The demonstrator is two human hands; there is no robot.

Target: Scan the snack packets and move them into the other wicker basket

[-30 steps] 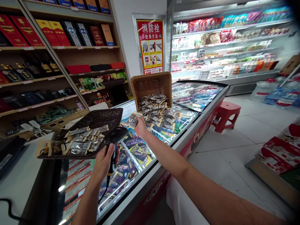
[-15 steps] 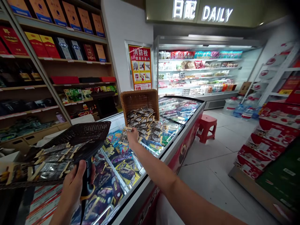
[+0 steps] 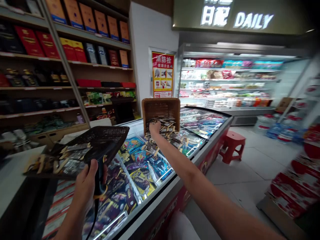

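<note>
On chest freezer (image 3: 160, 196), tan basket (image 3: 161, 107) lay on side, packets (image 3: 170, 128) spilling out; right hand (image 3: 154, 128) among them, couldn't tell hold. Left hand (image 3: 87, 181) wrapped round scanner (image 3: 99, 175). Red stool (image 3: 232, 137) stood alongside, lit chiller (image 3: 250, 112) beyond.

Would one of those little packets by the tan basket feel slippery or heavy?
The little packets look small, so one is probably light. Their shiny wrappers may be slippery. They're heaped loosely at the tan basket's mouth, so others might slide.
</note>
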